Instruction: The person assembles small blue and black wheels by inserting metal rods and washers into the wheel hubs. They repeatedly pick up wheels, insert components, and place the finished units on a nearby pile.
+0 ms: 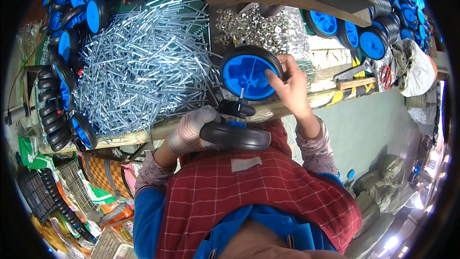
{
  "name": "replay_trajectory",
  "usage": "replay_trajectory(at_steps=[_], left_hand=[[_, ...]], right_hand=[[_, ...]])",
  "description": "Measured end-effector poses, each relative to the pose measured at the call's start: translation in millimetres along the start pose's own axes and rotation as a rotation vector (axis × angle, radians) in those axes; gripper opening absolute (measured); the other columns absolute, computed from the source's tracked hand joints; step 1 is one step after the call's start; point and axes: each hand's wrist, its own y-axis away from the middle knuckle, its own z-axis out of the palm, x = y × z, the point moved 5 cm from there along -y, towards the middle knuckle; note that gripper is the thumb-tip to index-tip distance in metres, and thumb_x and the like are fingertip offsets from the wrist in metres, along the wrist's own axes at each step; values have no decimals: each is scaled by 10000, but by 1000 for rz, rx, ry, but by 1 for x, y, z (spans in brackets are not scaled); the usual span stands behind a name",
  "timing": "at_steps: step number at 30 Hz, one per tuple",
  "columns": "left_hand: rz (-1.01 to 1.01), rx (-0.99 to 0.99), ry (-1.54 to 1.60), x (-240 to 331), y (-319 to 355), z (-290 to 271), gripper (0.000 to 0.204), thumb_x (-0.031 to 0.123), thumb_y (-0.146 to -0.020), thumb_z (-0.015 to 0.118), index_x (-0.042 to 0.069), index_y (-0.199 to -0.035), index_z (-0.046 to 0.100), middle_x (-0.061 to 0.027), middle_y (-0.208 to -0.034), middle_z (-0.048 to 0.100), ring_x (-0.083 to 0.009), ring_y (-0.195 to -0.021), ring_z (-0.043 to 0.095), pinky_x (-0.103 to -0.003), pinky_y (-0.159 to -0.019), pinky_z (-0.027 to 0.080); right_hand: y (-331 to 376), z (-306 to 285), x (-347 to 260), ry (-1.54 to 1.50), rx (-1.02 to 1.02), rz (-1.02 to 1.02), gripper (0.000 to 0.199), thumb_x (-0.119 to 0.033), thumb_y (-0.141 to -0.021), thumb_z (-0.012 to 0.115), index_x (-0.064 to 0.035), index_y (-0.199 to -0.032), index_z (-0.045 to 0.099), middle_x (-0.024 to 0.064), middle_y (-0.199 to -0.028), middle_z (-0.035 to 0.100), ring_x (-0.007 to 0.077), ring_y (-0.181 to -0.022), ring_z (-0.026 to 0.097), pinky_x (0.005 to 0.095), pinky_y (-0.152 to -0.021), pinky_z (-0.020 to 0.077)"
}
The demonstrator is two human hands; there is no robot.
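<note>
My right hand (291,86) grips the rim of a black-tyred wheel with a blue hub (235,74), thumb on the hub side and fingers behind the tyre. Wrapped in greyish tape or thin cloth, my left hand (190,129) is closed round a second black wheel (235,136) in front of my apron. From that lower wheel a black bracket (237,109) rises, with a metal rod (242,94) pointing up toward the first wheel's hub. Whether the rod enters the hub I cannot tell. The left fingertips are partly hidden behind the lower wheel.
A big heap of long metal rods (143,67) covers the left of the bench. Small metal washers or caps (254,26) lie behind the held wheel. Finished-looking wheels (64,67) line the left edge. A hammer (354,83) and red-handled scissors (386,76) lie at the right.
</note>
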Motion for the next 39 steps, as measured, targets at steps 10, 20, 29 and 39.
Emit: replay_trajectory(at_steps=[10, 20, 29, 39], left_hand=[[-92, 83, -93, -19, 6, -10, 524, 258, -580, 929, 36, -916, 593, -88, -822, 635, -229, -734, 639, -337, -660, 518], [178, 74, -276, -47, 19, -6, 469, 193, -589, 888, 27, -913, 593, -141, -819, 637, -311, -696, 638, -372, -613, 511], [266, 139, -331, -53, 20, -5, 571, 326, -556, 922, 34, -892, 565, -123, -776, 596, -301, -669, 625, -361, -584, 511], [214, 119, -302, -58, 20, -7, 583, 352, -528, 917, 64, -886, 560, -107, -780, 596, -307, -665, 618, -371, -584, 502]], right_hand=[[8, 11, -4, 38, -96, -162, 363, -138, -771, 777, -51, -1056, 570, 69, -730, 658, 124, -618, 623, 272, -585, 498], [-39, 15, 15, 244, -28, -273, 140, -128, -867, 653, -31, -959, 693, 145, -849, 656, 340, -762, 649, 379, -683, 526], [-78, 43, 17, 429, 99, -368, 151, -90, -803, 697, -98, -950, 729, 75, -844, 656, 268, -781, 655, 345, -676, 525], [-81, 31, 44, -165, 43, -18, 81, -77, -888, 691, -6, -919, 716, -33, -766, 653, 25, -695, 538, 188, -637, 438]])
